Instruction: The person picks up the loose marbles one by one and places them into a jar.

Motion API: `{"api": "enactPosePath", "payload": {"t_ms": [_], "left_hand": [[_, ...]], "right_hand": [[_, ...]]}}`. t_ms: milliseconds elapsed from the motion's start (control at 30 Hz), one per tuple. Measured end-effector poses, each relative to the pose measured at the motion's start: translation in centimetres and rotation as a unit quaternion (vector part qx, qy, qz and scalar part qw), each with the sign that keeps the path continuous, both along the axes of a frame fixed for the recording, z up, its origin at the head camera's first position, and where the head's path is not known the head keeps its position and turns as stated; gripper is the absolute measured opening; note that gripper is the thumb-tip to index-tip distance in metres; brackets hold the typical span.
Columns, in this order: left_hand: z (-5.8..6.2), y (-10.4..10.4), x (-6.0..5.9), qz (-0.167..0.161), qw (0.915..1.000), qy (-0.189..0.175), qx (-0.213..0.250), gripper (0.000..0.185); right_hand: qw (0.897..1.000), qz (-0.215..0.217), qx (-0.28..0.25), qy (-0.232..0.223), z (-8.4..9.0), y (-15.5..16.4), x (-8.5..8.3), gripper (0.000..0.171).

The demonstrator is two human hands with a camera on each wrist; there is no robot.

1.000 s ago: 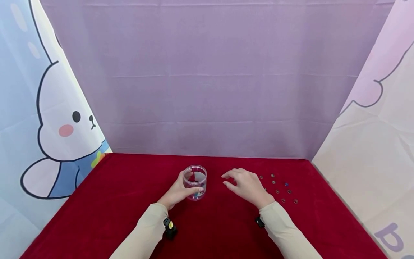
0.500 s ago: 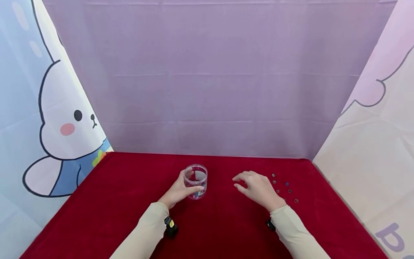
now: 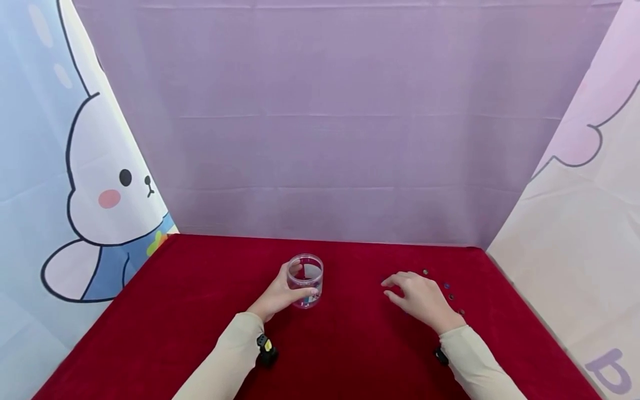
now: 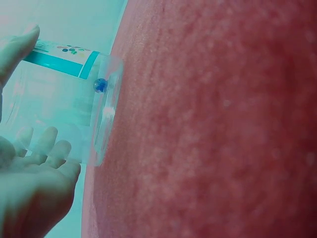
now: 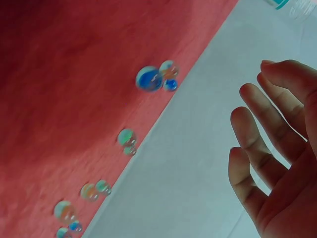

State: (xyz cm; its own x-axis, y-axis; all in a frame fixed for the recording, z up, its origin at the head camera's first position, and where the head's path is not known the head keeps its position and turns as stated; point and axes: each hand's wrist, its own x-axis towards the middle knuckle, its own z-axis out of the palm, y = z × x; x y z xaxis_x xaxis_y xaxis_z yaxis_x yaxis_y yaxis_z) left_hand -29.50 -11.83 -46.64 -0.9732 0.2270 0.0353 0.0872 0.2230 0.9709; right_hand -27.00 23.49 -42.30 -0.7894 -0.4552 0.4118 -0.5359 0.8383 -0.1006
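Observation:
My left hand [image 3: 275, 295] grips a clear plastic jar [image 3: 314, 273] around its side, thumb at the front and fingers behind. The jar stands upright with its mouth uncovered. In the left wrist view a blue marble [image 4: 100, 85] lies inside near the jar's base, and a printed label [image 4: 57, 63] wraps the wall. Over to the right, my right hand [image 3: 422, 299] hovers above the cloth with loosely bent fingers and nothing in them. Several glass marbles [image 5: 127, 137] lie spread on the cloth in the right wrist view; in the head view the hand hides some of them.
A red cloth [image 3: 200, 311] covers the table. Marbles such as a blue one [image 3: 446, 285] lie at and beyond the right hand. A purple curtain [image 3: 320, 139] closes off the back, with printed cloths [image 3: 110, 166] at both sides.
My right hand has moved rightward, away from the jar and over the marbles, covering more of them in the head view. The left hand keeps the jar in nearly the same place.

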Motion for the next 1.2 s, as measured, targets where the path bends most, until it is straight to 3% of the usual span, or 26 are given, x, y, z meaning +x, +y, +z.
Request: {"api": "enactPosePath", "payload": {"t_ms": [567, 1200], "left_hand": [[-0.2, -0.1, -0.2, -0.002, 1.0, 0.001, 0.009, 0.097], [-0.2, 0.0, -0.1, -0.006, 0.9999, -0.003, 0.01, 0.099]], "right_hand": [[0.996, -0.021, 0.003, -0.088, -0.4, 2.4, 0.2, 0.015], [0.98, -0.045, 0.002, -0.196, -1.1, 3.6, 0.7, 0.013]]}}
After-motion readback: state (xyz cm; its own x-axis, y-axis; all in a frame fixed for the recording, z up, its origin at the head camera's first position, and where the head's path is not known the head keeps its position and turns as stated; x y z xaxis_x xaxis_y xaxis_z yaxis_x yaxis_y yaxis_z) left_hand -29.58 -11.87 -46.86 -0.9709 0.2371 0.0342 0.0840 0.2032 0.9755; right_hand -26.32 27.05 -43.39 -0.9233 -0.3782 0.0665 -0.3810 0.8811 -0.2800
